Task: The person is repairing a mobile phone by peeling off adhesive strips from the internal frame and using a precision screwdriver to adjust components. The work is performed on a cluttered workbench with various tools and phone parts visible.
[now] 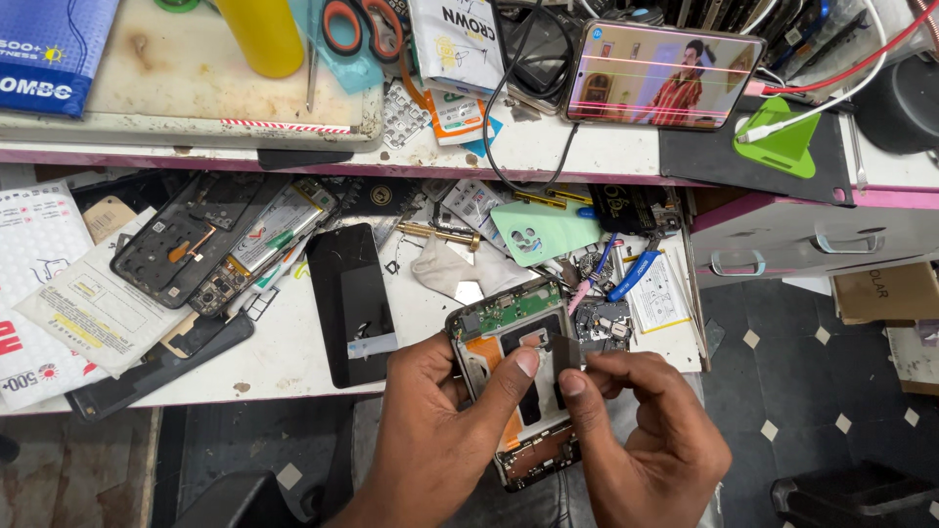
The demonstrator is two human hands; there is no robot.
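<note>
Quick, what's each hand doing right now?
Left hand: closed on the opened phone, thumb across its middle.
Right hand: closed, pinching a small dark strip over the phone.

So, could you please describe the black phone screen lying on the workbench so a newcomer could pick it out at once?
Start at the white workbench below the pink-edged shelf. Just beyond the left hand, which holds an opened phone, lies the black phone screen, face up. Unlike the gutted phone frames to its left, it is a plain glossy slab with a strip of clear tape near its lower end.
</note>
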